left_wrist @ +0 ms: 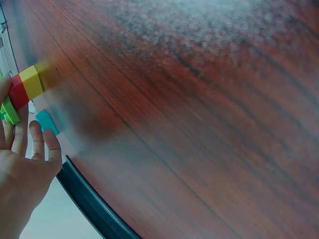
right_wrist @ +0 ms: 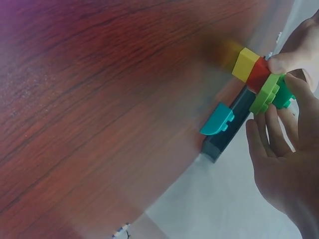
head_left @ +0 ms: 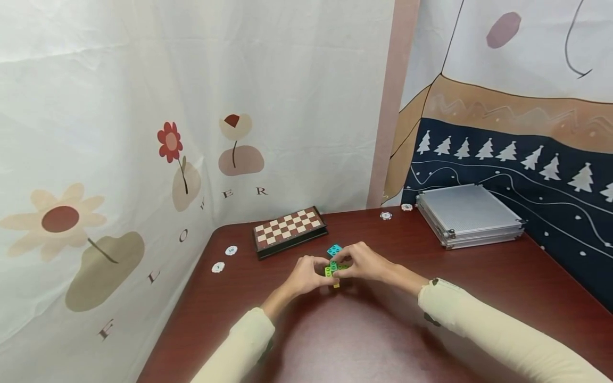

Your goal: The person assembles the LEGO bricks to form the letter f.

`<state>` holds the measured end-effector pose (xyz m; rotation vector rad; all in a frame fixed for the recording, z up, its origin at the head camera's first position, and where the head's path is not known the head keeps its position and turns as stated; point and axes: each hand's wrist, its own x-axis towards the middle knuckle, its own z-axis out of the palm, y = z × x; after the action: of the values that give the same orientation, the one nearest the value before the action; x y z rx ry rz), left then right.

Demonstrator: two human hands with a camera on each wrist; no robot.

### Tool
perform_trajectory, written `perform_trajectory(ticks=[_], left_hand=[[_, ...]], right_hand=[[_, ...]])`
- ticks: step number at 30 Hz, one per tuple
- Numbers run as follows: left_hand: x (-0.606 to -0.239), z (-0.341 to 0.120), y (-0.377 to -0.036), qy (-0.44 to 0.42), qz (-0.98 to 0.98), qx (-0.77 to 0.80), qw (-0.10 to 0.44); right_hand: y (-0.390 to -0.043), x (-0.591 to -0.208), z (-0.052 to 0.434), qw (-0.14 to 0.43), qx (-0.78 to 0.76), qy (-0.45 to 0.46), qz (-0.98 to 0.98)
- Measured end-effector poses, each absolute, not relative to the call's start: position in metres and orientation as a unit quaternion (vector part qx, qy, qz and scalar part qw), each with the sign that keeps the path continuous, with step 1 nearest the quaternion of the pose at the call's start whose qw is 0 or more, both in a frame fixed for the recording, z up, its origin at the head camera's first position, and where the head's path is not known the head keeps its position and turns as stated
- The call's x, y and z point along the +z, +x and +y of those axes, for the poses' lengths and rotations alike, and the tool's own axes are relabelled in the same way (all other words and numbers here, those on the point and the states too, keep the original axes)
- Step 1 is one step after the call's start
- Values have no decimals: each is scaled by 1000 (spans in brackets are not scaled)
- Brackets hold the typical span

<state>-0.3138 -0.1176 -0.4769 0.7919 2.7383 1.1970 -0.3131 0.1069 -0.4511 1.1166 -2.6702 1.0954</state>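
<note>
A small stack of toy building bricks [right_wrist: 264, 94] stands between the two hands, a yellow brick [right_wrist: 245, 64] at its base, then a red one [right_wrist: 257, 74], a lime brick [right_wrist: 265, 95] and a green brick [right_wrist: 282, 94] on top. My left hand [head_left: 305, 275] grips the stack from the left, with its thumb near the red and lime bricks. From the other side my right hand [head_left: 366, 262] pinches the green brick at the top. A loose turquoise brick [head_left: 334, 250] lies on the table just beyond the fingers.
Behind the hands lies a checkered board box [head_left: 289, 230]. At the back right are stacked silver cases [head_left: 471, 215]. Round white chips lie at the left [head_left: 231, 250] and at the back [head_left: 385, 215]. Printed curtains border the brown table [head_left: 210, 324].
</note>
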Motion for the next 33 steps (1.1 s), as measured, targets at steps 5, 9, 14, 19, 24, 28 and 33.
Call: perform_trajectory(ticks=[5, 9, 14, 19, 24, 28, 33], left_hand=[[-477, -118, -313, 254, 886, 387, 25], [-479, -118, -313, 255, 886, 386, 22], [-480, -120, -313, 254, 890, 378, 18], [-481, -121, -314, 263, 888, 376, 17], [-480, -122, -316, 262, 885, 385, 15], [-481, -121, -316, 263, 881, 393, 21], [-481, -117, -314, 262, 877, 403, 29]], right_hand=[[-312, -452, 106, 28, 353, 368, -860], [-311, -455, 106, 33, 353, 365, -861], [-310, -458, 105, 28, 361, 364, -858], [-313, -458, 104, 24, 356, 373, -856], [-317, -451, 104, 23, 335, 391, -857], [-318, -446, 109, 20, 320, 407, -856], [-322, -441, 121, 19, 318, 409, -855]])
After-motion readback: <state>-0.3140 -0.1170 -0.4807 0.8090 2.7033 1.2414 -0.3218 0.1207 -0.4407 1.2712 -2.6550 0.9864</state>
